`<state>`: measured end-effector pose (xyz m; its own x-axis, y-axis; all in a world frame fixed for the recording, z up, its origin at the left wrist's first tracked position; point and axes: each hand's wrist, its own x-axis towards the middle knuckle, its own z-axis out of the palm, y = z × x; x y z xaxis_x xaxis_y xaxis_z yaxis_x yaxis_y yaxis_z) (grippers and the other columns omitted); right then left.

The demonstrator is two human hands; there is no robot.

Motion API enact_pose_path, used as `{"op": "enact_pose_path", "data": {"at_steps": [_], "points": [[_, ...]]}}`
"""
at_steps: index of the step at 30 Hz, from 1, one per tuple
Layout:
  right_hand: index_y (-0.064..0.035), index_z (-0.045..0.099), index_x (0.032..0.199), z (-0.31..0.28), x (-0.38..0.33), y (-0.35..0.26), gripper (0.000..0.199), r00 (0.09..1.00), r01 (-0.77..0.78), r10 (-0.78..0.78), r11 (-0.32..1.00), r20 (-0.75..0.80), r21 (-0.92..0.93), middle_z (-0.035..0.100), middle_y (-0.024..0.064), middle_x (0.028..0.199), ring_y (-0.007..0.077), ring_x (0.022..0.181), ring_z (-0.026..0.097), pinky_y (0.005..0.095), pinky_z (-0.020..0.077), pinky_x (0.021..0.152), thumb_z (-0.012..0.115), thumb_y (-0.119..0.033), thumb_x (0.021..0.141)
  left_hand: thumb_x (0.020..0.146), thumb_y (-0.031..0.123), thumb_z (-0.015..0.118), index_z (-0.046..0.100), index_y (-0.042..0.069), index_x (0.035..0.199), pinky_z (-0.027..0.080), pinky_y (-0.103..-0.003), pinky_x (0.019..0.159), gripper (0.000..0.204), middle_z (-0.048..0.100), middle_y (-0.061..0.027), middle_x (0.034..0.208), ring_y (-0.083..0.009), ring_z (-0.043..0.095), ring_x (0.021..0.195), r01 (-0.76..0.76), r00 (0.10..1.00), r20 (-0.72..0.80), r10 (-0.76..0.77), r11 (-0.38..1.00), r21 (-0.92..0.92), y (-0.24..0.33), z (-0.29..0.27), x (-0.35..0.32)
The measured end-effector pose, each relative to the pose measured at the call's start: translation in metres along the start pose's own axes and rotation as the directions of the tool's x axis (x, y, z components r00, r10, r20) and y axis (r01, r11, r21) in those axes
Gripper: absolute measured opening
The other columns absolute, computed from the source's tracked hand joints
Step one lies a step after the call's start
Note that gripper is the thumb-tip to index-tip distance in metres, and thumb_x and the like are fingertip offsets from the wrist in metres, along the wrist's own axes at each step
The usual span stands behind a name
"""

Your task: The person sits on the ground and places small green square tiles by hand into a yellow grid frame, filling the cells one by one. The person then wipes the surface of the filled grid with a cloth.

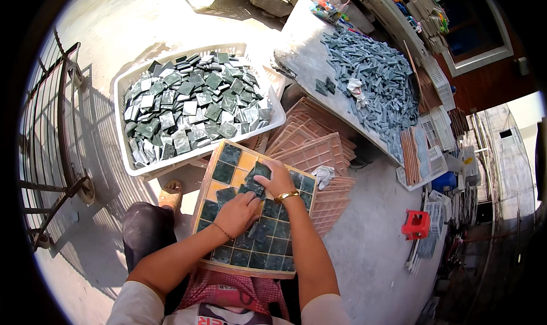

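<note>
A shallow wooden grid tray (pixel 215 185) with a yellow-orange base rests on my lap, tilted. Square dark green stone tiles (pixel 239 258) fill most of its lower and right cells, while bare yellow base shows toward the upper left. Over the upper middle of the tray, my right hand (pixel 278 180), with a gold bracelet at the wrist, is closed on dark green tiles (pixel 262 171). My left hand (pixel 236 214) lies lower and to the left, its curled fingers against the lower end of those tiles. Its palm side and fingertips are partly hidden.
Beyond the tray stands a white plastic crate (pixel 126 154) heaped with loose green tiles. Stacked reddish grid trays (pixel 310 151) lie to its right. A table (pixel 302 46) farther right bears a pile of narrow grey-green strips. A red stool (pixel 416 225) and a metal railing (pixel 67 125) flank the area.
</note>
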<state>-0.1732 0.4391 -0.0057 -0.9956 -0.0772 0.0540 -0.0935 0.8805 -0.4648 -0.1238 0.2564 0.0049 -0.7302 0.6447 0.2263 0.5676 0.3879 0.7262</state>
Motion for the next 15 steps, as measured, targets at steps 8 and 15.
{"op": "enact_pose_path", "data": {"at_steps": [8, 15], "points": [[-0.0042, 0.051, 0.103, -0.048, -0.068, 0.042, 0.058, 0.986, -0.167, 0.166, 0.984, -0.015, -0.064, 0.051, 0.0121, 0.098, 0.0252, 0.079, 0.053, 0.0328, 0.0456, 0.073, 0.079, -0.015, 0.053, 0.064, 0.024, 0.071, 0.044, -0.001, 0.109, 0.042, -0.035, 0.076, 0.059, 0.048, -0.0133, 0.098, -0.0291, 0.048, 0.087, 0.267, 0.936, -0.252, -0.244, 0.962, 0.062, -0.011, 0.008, 0.021], [-0.0069, 0.056, 0.107, -0.044, -0.089, 0.058, 0.052, 0.984, -0.176, 0.174, 0.98, 0.033, 0.092, 0.05, 0.0086, 0.097, 0.017, 0.065, 0.051, 0.0278, 0.0455, 0.061, 0.075, -0.009, 0.059, 0.062, 0.032, 0.071, 0.047, 0.001, 0.104, 0.043, -0.034, 0.071, 0.057, 0.048, -0.0107, 0.092, -0.0264, 0.049, 0.086, 0.384, 0.901, -0.255, -0.35, 0.918, 0.099, -0.011, 0.013, 0.034]]}}
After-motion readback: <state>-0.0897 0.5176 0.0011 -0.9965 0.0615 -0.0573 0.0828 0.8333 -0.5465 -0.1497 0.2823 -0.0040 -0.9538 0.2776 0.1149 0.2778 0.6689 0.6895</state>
